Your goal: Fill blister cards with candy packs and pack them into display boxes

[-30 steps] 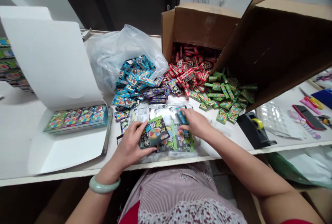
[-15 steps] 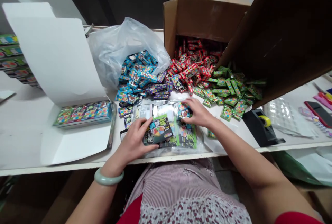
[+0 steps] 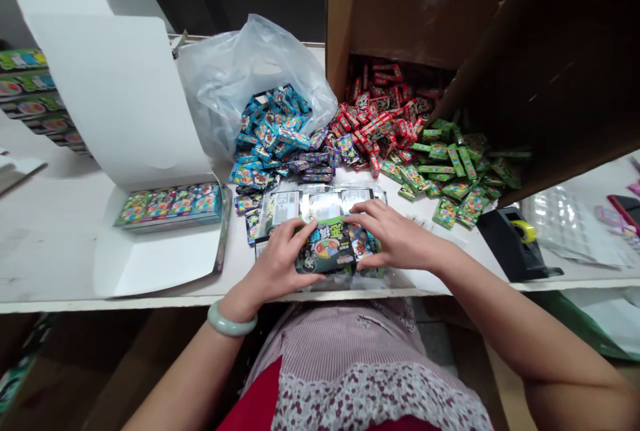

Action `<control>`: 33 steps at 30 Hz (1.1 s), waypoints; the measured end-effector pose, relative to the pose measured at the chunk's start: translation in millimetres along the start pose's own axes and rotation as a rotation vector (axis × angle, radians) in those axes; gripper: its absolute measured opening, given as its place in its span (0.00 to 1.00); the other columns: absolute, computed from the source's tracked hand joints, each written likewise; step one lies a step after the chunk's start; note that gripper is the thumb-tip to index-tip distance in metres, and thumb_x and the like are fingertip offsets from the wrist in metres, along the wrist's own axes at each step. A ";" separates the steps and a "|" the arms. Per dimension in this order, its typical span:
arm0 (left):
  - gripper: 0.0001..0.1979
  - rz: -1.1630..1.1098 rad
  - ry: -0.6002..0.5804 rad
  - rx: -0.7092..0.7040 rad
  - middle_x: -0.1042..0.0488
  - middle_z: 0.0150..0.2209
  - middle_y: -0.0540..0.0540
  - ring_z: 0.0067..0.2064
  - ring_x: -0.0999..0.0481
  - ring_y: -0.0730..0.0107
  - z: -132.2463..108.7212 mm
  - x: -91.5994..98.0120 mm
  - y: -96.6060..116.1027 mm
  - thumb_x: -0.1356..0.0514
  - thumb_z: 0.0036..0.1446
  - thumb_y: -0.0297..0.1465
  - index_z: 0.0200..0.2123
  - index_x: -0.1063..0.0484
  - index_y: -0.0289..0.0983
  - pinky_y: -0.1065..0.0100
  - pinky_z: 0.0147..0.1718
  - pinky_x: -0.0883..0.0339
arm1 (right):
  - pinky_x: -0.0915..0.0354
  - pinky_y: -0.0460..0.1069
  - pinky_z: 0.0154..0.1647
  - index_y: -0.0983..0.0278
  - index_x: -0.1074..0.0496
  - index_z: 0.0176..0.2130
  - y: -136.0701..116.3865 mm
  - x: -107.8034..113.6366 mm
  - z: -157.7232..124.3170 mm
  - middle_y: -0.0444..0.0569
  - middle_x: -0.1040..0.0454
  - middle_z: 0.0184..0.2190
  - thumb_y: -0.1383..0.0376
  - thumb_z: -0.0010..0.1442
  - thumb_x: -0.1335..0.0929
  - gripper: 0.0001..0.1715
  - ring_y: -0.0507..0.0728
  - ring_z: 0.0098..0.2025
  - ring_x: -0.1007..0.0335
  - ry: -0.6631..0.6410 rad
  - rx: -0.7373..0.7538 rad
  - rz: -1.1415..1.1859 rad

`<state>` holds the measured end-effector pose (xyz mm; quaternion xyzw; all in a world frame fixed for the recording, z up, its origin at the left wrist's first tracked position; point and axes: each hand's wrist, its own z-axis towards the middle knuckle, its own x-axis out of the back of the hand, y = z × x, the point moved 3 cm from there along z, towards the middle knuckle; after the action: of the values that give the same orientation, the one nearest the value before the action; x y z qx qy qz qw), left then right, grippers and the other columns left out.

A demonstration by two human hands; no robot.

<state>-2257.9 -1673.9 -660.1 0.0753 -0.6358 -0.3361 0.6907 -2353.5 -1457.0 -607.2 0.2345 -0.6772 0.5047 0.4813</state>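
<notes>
My left hand (image 3: 273, 261) and my right hand (image 3: 395, 238) grip the opposite ends of a flat green-and-black printed packet (image 3: 325, 248), which shows a coloured wheel on its face. Both hands hold it just above a clear plastic bag (image 3: 320, 208) lying on the white table (image 3: 50, 251). Printed cards show through that bag, and the packet and my fingers hide its near part. A small dark printed packet (image 3: 363, 244) may lie under my right fingers, but I cannot tell. Loose blue packets (image 3: 273, 131), red packets (image 3: 380, 124) and green packets (image 3: 450, 164) lie in heaps beyond my hands.
A white folded carton (image 3: 125, 98) stands open at left, with a row of packets (image 3: 167, 206) inside. A cardboard box (image 3: 415, 18) lies behind the heaps, beside a crumpled plastic bag (image 3: 250, 78). A black tape dispenser (image 3: 515, 234) sits at right.
My hands have come together on the green-and-black packet, with my right hand moving from the small packet at the back onto its right end. The whole view has shifted slightly downward.
</notes>
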 end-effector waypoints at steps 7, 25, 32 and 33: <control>0.49 0.124 0.135 0.122 0.39 0.52 0.35 0.53 0.35 0.46 2.7 -2.0 8.3 0.31 0.44 0.45 0.64 0.49 0.35 0.47 0.52 0.36 | 0.45 0.65 0.63 0.58 0.43 0.58 -0.8 -15.5 0.1 0.58 0.45 0.62 0.53 0.50 0.25 0.42 0.67 0.65 0.49 0.339 -0.189 0.327; 0.24 -0.974 0.277 0.533 0.28 0.39 0.46 0.39 0.24 0.66 -6.9 -41.7 44.2 0.36 0.54 0.31 0.54 0.39 0.42 0.66 0.35 0.27 | 0.31 0.54 0.46 0.56 0.28 0.45 -13.0 -16.1 -9.1 0.48 0.30 0.41 0.65 0.60 0.30 0.12 0.56 0.44 0.30 0.280 -0.263 0.490; 0.30 -0.993 0.265 0.442 0.28 0.50 0.43 0.48 0.24 0.62 -22.2 -28.0 29.6 0.40 0.59 0.32 0.62 0.47 0.46 0.59 0.45 0.26 | 0.30 0.56 0.48 0.54 0.31 0.50 -29.5 -31.9 -5.8 0.51 0.36 0.52 0.65 0.62 0.33 0.16 0.58 0.51 0.33 0.405 -0.274 0.531; 0.32 -0.963 0.274 0.457 0.29 0.50 0.42 0.48 0.24 0.61 -23.3 -26.3 25.9 0.40 0.59 0.33 0.63 0.49 0.46 0.58 0.45 0.25 | 0.29 0.55 0.46 0.53 0.34 0.52 -29.1 -36.5 -8.0 0.52 0.38 0.55 0.64 0.61 0.32 0.19 0.58 0.51 0.32 0.505 -0.331 0.579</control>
<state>-2225.8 -1646.9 -672.3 0.5488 -0.4905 -0.4547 0.5014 -2311.2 -1467.0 -626.1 -0.1772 -0.6476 0.5453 0.5018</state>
